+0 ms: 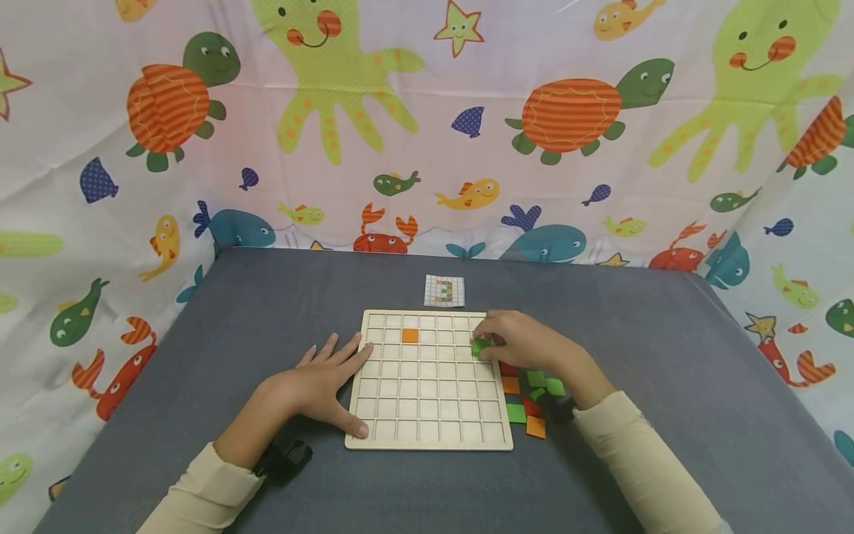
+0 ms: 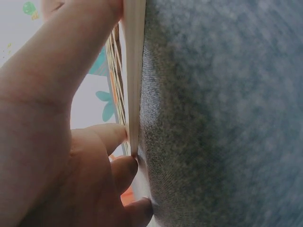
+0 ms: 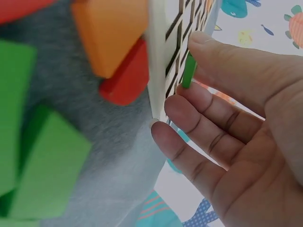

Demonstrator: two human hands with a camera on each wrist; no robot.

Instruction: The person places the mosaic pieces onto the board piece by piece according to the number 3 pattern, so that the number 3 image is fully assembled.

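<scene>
A pale wooden grid board [image 1: 430, 428] lies flat on the grey table. One orange tile [image 1: 410, 336] sits in a cell of its second row. My left hand [image 1: 313, 389] rests spread along the board's left edge, thumb and fingertips on the rim; the left wrist view shows the fingers [image 2: 120, 172] against that edge. At the upper right of the board, my right hand [image 1: 523, 341] pinches a green tile [image 3: 189, 71] between thumb and fingers, over the right-hand columns. Whether the tile touches the board is hard to tell.
Right of the board lie loose green tiles [image 1: 555, 386], red tiles [image 1: 531, 406] and orange tiles [image 1: 536, 426], some overlapping. Behind the board is a small card [image 1: 444, 291] printed with a coloured grid. A sea-animal curtain [image 1: 427, 185] hangs behind the table.
</scene>
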